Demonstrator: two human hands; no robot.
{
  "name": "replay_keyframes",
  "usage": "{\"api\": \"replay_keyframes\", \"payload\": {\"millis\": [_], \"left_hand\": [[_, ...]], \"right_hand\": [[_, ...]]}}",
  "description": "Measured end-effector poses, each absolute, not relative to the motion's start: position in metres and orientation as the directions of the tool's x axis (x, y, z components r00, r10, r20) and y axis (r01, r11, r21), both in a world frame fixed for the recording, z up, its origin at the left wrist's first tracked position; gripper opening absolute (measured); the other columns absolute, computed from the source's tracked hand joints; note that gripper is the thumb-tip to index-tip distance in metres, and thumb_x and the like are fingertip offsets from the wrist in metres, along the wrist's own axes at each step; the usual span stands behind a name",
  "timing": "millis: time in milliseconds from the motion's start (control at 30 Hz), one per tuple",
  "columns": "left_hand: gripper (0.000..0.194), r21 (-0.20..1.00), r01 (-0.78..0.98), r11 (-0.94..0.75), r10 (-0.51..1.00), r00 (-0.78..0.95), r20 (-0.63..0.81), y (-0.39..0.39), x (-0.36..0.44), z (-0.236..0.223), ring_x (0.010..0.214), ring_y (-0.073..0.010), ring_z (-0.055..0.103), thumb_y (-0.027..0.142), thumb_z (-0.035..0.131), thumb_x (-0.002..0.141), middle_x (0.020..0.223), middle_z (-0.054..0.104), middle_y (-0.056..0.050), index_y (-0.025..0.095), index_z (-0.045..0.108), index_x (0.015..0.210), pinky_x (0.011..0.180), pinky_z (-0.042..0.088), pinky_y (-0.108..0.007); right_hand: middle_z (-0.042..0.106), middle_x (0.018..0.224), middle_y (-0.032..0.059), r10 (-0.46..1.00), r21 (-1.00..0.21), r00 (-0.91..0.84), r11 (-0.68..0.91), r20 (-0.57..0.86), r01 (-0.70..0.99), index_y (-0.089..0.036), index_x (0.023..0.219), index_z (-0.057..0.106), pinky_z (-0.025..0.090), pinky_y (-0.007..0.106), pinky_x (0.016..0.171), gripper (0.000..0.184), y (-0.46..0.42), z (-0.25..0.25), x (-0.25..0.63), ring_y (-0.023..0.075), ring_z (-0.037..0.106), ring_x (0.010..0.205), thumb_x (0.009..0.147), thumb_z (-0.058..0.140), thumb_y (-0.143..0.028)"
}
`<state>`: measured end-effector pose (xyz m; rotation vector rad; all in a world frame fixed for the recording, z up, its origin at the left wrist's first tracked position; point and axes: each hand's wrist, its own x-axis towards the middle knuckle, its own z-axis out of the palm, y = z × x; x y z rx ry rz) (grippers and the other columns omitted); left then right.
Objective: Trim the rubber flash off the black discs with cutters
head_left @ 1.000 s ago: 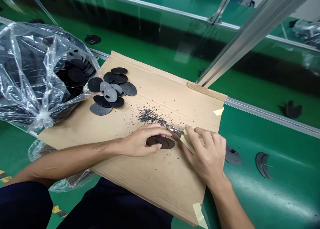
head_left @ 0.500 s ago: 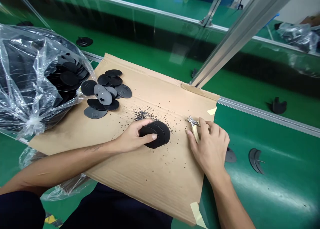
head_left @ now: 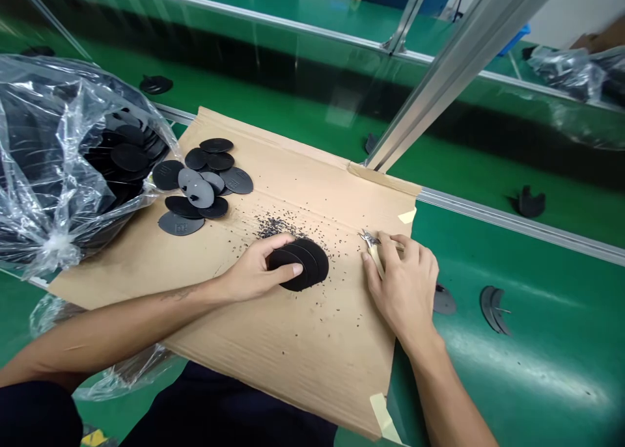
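My left hand (head_left: 258, 270) grips a fanned stack of black oval discs (head_left: 308, 265), thumb on top and fingers behind. The discs are over the cardboard sheet (head_left: 273, 343), their flat faces turned toward me. In my right hand (head_left: 403, 278) is a pair of cream-handled side cutters (head_left: 374, 248), the metal jaws pointing up and left, apart from the discs. Small black scraps (head_left: 280, 227) lie heaped and scattered just behind the stack. A loose pile of black and grey oval discs (head_left: 200, 190) rests on the cardboard's far left part.
A clear plastic bag (head_left: 58, 174) full of black discs stands at the left. A metal post (head_left: 430, 76) rises behind the cardboard's right side. On the green surface to the right lie a grey disc (head_left: 444, 300) and curved black pieces (head_left: 494, 309). Tape (head_left: 383, 418) holds the cardboard's near corner.
The cutters have moved away from the discs to the right with my right hand. My left hand has tilted the stack so its broad faces show. The whole view has shifted slightly.
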<state>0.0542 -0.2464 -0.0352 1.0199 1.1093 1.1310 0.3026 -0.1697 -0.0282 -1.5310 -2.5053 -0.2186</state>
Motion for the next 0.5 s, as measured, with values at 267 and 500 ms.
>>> {"api": "replay_keyframes", "payload": {"millis": [267, 500], "left_hand": [[0.037, 0.941, -0.286, 0.182, 0.983, 0.024, -0.183, -0.239, 0.051, -0.034, 0.092, -0.0186, 0.067, 0.035, 0.082, 0.076, 0.099, 0.072, -0.005, 0.016, 0.068, 0.105, 0.081, 0.056, -0.028], [0.044, 0.808, -0.527, 0.263, 0.950, -0.004, -0.312, -0.232, 0.054, -0.036, 0.108, -0.0253, 0.067, 0.055, 0.074, 0.083, 0.109, 0.073, -0.009, 0.017, 0.069, 0.105, 0.090, 0.056, -0.036]], "right_hand": [[0.058, 0.122, 0.0185, 0.837, 0.032, -0.474, 0.485, 0.275, 0.874, -0.015, 0.129, 0.058, 0.039, 0.051, 0.099, 0.044, -0.168, -0.032, 0.302, 0.0358, 0.047, 0.120, 0.102, 0.035, -0.042], [0.061, 0.118, 0.0193, 0.816, 0.044, -0.484, 0.497, 0.317, 0.866, -0.014, 0.122, 0.061, 0.041, 0.052, 0.099, 0.044, -0.164, -0.032, 0.302, 0.0365, 0.049, 0.121, 0.103, 0.034, -0.044]]}}
